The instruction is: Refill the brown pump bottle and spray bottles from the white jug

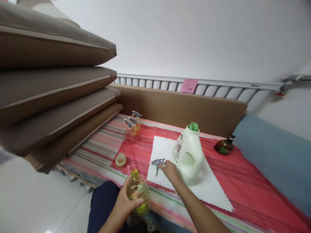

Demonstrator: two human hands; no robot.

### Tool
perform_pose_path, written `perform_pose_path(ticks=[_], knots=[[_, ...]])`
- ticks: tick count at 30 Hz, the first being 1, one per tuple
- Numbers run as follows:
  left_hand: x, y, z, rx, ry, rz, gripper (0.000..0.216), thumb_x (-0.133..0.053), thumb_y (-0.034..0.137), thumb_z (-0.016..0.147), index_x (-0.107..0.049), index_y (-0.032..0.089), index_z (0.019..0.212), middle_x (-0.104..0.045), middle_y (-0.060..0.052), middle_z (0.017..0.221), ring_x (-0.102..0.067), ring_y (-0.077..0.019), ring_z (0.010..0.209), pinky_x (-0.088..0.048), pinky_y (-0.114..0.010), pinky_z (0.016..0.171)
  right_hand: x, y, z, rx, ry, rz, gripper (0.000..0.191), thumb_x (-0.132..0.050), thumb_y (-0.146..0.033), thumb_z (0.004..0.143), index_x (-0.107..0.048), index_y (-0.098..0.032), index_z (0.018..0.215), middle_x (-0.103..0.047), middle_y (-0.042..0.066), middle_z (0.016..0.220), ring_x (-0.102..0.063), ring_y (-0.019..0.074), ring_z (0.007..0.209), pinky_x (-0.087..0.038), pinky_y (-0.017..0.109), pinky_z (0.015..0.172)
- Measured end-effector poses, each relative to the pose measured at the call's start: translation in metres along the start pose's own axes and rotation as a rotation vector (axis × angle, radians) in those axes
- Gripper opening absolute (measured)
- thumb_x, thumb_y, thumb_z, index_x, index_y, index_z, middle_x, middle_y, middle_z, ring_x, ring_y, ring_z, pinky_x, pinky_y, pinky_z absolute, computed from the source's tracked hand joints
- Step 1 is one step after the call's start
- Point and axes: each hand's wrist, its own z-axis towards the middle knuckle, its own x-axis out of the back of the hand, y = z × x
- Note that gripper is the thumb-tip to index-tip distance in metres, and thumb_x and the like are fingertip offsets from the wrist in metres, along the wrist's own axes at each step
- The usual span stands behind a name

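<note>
"Starting with the biggest, what do you see?"

"A stack of brown cushions [53, 85] at the left, then a striped cloth [245, 174], mostly red around the middle, with a long brown panel [179, 106] standing along its back edge."

"And on the stripes?"

"A white cloth [159, 145], with a pale green jug [193, 152] upright on it."

"Where's the yellow bottle [143, 191]?"

"At the near edge, in front of the white cloth. The left hand [126, 199] is wrapped round it, thumb across the side, its neck uncapped."

"Others?"

"An amber pump bottle [223, 147] at the far right, tipped over, and three small spray bottles [129, 134] upright near the panel, close together."

"The right hand [171, 171]?"

"Just left of the jug, fingertips at the grey spray head [158, 161] over the white cloth. Whether they pinch it or only touch it, I can't tell."

"Anything smaller?"

"A round cream cap [120, 160] to the left, and a green piece [193, 126] in the jug's mouth"
</note>
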Motion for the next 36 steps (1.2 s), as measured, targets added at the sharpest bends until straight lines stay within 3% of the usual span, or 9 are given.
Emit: perform_pose_path(ticks=[5,9,14,19,22,24,26,29,36], knots=[[0.001,0.004,-0.001,0.012,0.012,-0.006,0.088,-0.082,0.047,0.046,-0.045,0.017,0.121,-0.061,-0.014,0.115,-0.055,-0.0338,0.109,-0.044,-0.042,0.093,-0.013,0.005,0.014,0.09,0.037,-0.105,0.025,-0.059,-0.038,0.081,-0.061,-0.016,0.091,-0.066,0.004,0.085,-0.061,0.0195,0.08,-0.046,0.037,0.076],[-0.005,0.003,0.0,0.024,0.028,0.005,0.088,-0.081,0.049,0.047,-0.044,0.017,0.12,-0.061,-0.014,0.114,-0.057,-0.0329,0.107,-0.046,-0.041,0.09,-0.009,0.012,0.0,0.226,0.077,-0.054,0.036,-0.062,-0.037,0.071,-0.063,-0.012,0.097,-0.067,0.012,0.094,-0.06,0.0288,0.092,-0.044,0.037,0.081],[-0.022,0.004,0.006,0.062,0.038,0.016,0.077,-0.081,0.049,0.046,-0.049,0.018,0.11,-0.066,-0.012,0.104,-0.062,-0.031,0.098,-0.048,-0.04,0.087,0.051,0.018,-0.055,0.375,0.202,0.066,0.037,-0.048,-0.041,0.081,-0.058,-0.017,0.107,-0.062,0.01,0.107,-0.057,0.0241,0.098,-0.044,0.036,0.086],[-0.042,-0.004,0.014,0.064,0.041,0.022,0.072,-0.082,0.046,0.045,-0.052,0.019,0.105,-0.067,-0.012,0.106,-0.062,-0.0311,0.099,-0.049,-0.04,0.087,0.121,0.024,-0.075,0.339,0.693,0.273,0.05,-0.055,-0.045,0.078,-0.047,-0.019,0.121,-0.053,0.012,0.122,-0.055,0.0264,0.103,-0.041,0.041,0.09],[-0.046,-0.013,0.015,0.058,0.075,-0.001,0.077,-0.083,0.048,0.04,-0.053,0.019,0.104,-0.067,-0.012,0.106,-0.063,-0.032,0.097,-0.049,-0.041,0.086,0.133,0.034,-0.055,0.162,0.643,0.343,0.065,-0.059,-0.051,0.072,-0.043,-0.016,0.124,-0.048,0.016,0.128,-0.052,0.0292,0.109,-0.042,0.04,0.09],[-0.043,-0.016,0.014,0.054,0.089,0.001,0.079,-0.083,0.049,0.039,-0.054,0.019,0.105,-0.067,-0.012,0.105,-0.062,-0.0324,0.098,-0.048,-0.042,0.088,0.13,0.039,-0.038,0.081,0.555,0.359,0.06,-0.061,-0.052,0.068,-0.051,-0.015,0.114,-0.06,0.015,0.114,-0.058,0.0291,0.1,-0.045,0.038,0.085],[-0.036,-0.016,0.012,0.045,0.093,0.014,0.08,-0.083,0.049,0.04,-0.053,0.018,0.108,-0.066,-0.012,0.105,-0.061,-0.0328,0.1,-0.047,-0.042,0.089,0.125,0.04,-0.025,0.063,0.491,0.373,0.049,-0.061,-0.052,0.067,-0.057,-0.016,0.1,-0.068,0.011,0.092,-0.063,0.0276,0.086,-0.048,0.035,0.075],[-0.027,-0.011,0.009,0.027,0.066,0.042,0.082,-0.084,0.046,0.042,-0.051,0.017,0.112,-0.065,-0.014,0.109,-0.059,-0.0334,0.104,-0.046,-0.043,0.09,0.118,0.036,-0.013,0.053,0.421,0.385,0.04,-0.063,-0.054,0.064,-0.06,-0.017,0.079,-0.067,0.005,0.071,-0.062,0.0253,0.068,-0.046,0.031,0.06],[-0.041,0.009,0.003,-0.027,0.091,0.113,0.085,-0.08,0.053,0.04,-0.053,0.017,0.112,-0.066,-0.013,0.106,-0.059,-0.0339,0.102,-0.047,-0.041,0.088,0.126,0.03,-0.007,0.052,0.368,0.425,0.038,-0.061,-0.055,0.065,-0.05,-0.02,0.054,-0.056,0.0,0.051,-0.053,0.0182,0.052,-0.04,0.028,0.053]])
